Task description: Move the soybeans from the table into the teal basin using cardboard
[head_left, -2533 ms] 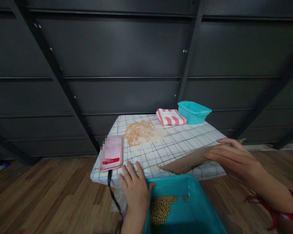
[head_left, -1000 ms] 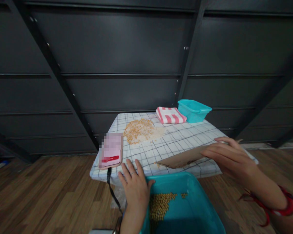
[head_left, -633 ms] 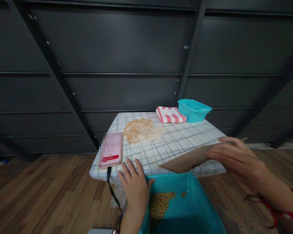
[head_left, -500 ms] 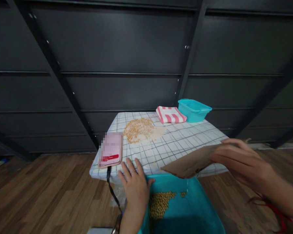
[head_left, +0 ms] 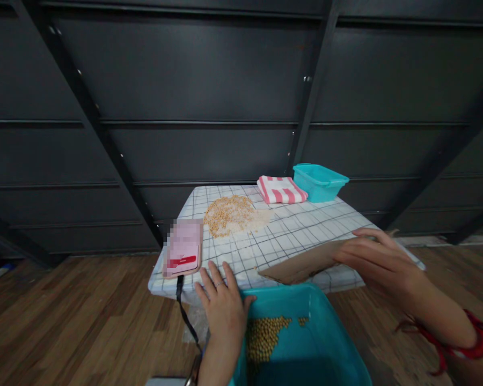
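Observation:
My left hand point(head_left: 224, 311) lies flat with fingers spread at the table's front edge, its thumb at the rim of a large teal bin point(head_left: 338, 327). Inside the bin, at its left, is a pile of round tan beans point(head_left: 268, 335). My right hand point(head_left: 380, 262) grips a flat piece of brown cardboard point(head_left: 301, 262), tilted above the table's front edge and the bin's far rim. On the tabletop, a heap of yellow kernels or beans point(head_left: 225, 214) is mixed with fine white grains point(head_left: 261, 219) spreading to its right.
A checked white cloth covers the table point(head_left: 306, 225). A pink phone point(head_left: 184, 246) with a black strap point(head_left: 187, 316) lies at the left. A folded striped towel point(head_left: 282, 190) and a small turquoise basket point(head_left: 320, 183) stand at the back right. Dark panels point(head_left: 201, 150) rise behind.
My right hand has shifted a little left with the cardboard, which now sits slightly higher and more of the bin's far rim shows. My left hand has stayed in place.

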Demonstrator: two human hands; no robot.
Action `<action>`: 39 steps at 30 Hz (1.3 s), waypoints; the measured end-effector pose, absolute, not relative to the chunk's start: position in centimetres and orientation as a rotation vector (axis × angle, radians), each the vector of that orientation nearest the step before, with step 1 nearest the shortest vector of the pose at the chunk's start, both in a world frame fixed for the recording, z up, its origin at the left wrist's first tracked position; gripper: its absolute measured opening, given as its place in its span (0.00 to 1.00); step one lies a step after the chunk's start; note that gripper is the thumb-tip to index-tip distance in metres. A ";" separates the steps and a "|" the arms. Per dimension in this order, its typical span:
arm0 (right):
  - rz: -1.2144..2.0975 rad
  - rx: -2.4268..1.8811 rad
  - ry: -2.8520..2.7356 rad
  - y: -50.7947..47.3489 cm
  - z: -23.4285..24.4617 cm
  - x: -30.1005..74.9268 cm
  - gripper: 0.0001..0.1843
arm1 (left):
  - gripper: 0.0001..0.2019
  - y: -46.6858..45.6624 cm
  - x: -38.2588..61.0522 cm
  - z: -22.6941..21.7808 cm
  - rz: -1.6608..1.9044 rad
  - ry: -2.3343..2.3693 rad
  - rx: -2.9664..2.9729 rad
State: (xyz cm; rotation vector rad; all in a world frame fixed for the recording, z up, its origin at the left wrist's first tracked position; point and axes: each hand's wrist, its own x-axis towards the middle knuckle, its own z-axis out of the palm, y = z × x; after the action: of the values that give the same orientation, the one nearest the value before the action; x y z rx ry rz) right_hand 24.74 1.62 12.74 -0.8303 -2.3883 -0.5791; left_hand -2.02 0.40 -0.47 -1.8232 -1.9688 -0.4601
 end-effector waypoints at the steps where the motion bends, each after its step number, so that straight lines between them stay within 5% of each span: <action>1: -0.635 -0.783 -2.414 1.9 12.8 24.7 0.14 | 0.39 0.4 -2.1 -0.6 -0.455 -1.966 -1.821; 7: -0.826 -0.716 -2.345 2.9 12.9 24.4 0.15 | 0.39 0.3 -2.1 -0.9 -0.469 -1.970 -1.819; 39: -0.615 -0.667 -2.409 0.0 13.9 25.3 0.14 | 0.35 0.3 -1.6 0.7 -0.498 -2.078 -1.837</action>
State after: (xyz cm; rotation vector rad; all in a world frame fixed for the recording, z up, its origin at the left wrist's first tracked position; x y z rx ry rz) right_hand 25.34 0.03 13.93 -0.6675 -2.4086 -0.6154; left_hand -1.60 0.28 0.69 -1.8365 -2.0778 -0.4980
